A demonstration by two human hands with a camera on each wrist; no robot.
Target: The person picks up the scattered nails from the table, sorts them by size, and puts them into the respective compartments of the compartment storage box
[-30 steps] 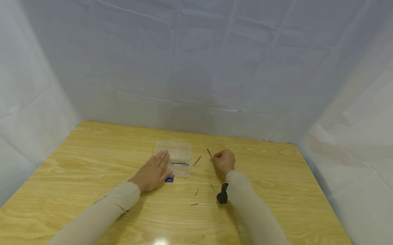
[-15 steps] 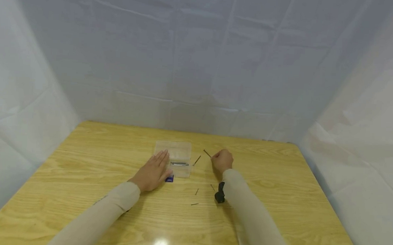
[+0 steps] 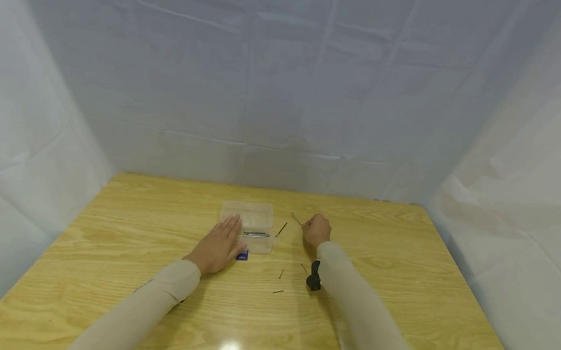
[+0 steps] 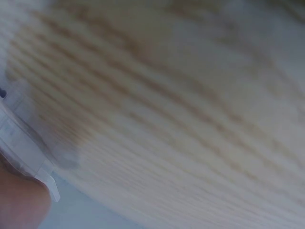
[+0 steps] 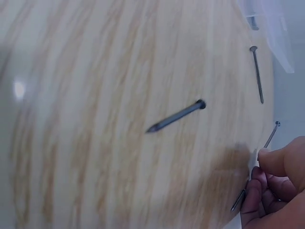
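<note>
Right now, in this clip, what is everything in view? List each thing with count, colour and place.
clear plastic box: one, transparent, on the table under the left hand's fingertips, metal pieces inside.
blue piece: one, at the box's near corner; what it is cannot be told.
held nail: one, dark, pinched in the right hand.
loose nails: four, dark, on the table between box and right arm.
wooden table: one, light grain.
white sheeting: backdrop on three sides.
wrist camera: one, black, on the right wrist.
left hand: flat, resting on the box.
right hand: pinches the nail.

No legible text or labels anywhere
</note>
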